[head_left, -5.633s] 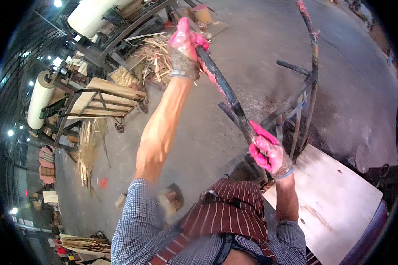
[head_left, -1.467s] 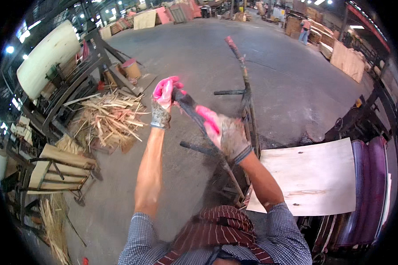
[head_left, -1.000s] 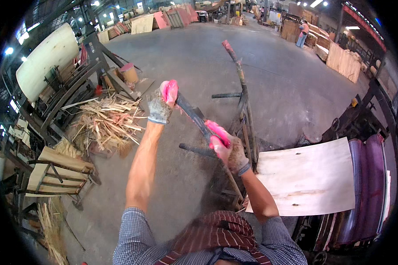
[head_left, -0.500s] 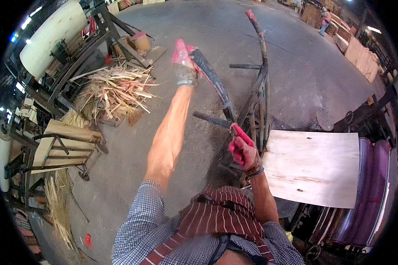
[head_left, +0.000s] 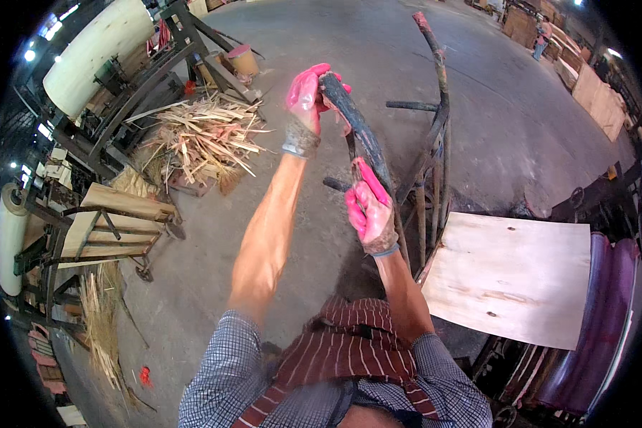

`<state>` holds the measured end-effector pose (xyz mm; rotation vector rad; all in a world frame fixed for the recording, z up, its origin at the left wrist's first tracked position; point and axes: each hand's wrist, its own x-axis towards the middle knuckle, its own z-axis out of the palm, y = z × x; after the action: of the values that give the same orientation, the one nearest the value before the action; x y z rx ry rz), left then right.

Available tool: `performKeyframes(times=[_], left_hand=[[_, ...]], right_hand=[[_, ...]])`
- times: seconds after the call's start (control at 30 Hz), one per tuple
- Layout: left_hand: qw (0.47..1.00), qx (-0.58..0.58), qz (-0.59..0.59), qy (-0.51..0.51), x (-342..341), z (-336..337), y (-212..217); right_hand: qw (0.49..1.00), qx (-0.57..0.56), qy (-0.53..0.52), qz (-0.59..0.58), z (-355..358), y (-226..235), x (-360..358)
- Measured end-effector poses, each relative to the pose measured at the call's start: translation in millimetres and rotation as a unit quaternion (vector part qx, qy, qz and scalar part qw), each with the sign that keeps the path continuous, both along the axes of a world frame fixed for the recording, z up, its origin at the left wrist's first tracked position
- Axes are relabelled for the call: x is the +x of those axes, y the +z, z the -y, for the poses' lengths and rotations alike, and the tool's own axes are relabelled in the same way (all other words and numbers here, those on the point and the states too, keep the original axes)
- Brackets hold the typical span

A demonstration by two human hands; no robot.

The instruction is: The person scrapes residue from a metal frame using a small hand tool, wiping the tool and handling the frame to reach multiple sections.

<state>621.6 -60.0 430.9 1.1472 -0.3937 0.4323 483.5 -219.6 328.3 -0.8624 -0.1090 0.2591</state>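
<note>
A dark, curved bar (head_left: 360, 125), part of a metal frame, rises in front of me, with a ragged pinkish coating along its upper left edge. My left hand (head_left: 307, 100), in a pink-coated glove, is closed around the bar's upper end, its fingertips showing on the far side. Lower down, my right hand (head_left: 372, 210), also gloved in pink, grips a narrow-bladed tool (head_left: 352, 148) like a knife. Its dark blade points up and lies close along the bar's left side; whether it touches is hard to tell.
The frame's other upright (head_left: 441, 85) stands right of the bar. A pale veneer sheet (head_left: 510, 274) lies beside purple rollers (head_left: 599, 321). Wood scraps (head_left: 203, 135) are heaped at left, near a cart (head_left: 114, 228) and a bucket (head_left: 244, 60). A distant person (head_left: 542, 36) stands far right.
My right hand has moved up and left along the bar with the tool, nearer my left hand. My left hand has shifted slightly right, its fingers now visible around the bar's end.
</note>
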Motion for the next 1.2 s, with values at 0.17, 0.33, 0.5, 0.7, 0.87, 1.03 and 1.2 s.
performKeyframes(times=[0.17, 0.33, 0.5, 0.7, 0.87, 1.03, 1.2], left_hand=[[0.999, -0.013, 0.050, 0.006, 10, 1, -17], [0.979, 0.070, -0.008, 0.190, 15, 7, -22], [0.988, -0.041, 0.079, 0.127, 18, 13, -10], [0.993, -0.001, 0.014, 0.114, 10, 10, -5], [0.994, -0.095, 0.057, 0.006, 2, 14, -1], [0.998, -0.052, 0.040, 0.018, 2, 12, 6], [0.995, -0.053, 0.054, 0.060, 8, 15, -1]], right_hand=[[0.997, -0.026, 0.014, 0.071, -23, 51, 24], [0.994, -0.029, 0.003, 0.105, -27, 60, 21], [0.994, -0.105, -0.002, -0.004, 26, 5, -15], [0.992, -0.062, -0.010, -0.111, 51, -25, -38], [0.997, 0.054, 0.041, 0.042, -11, 8, 16], [0.996, 0.077, 0.049, 0.001, 6, 23, -18], [0.989, 0.083, 0.026, -0.124, 27, 17, -23]])
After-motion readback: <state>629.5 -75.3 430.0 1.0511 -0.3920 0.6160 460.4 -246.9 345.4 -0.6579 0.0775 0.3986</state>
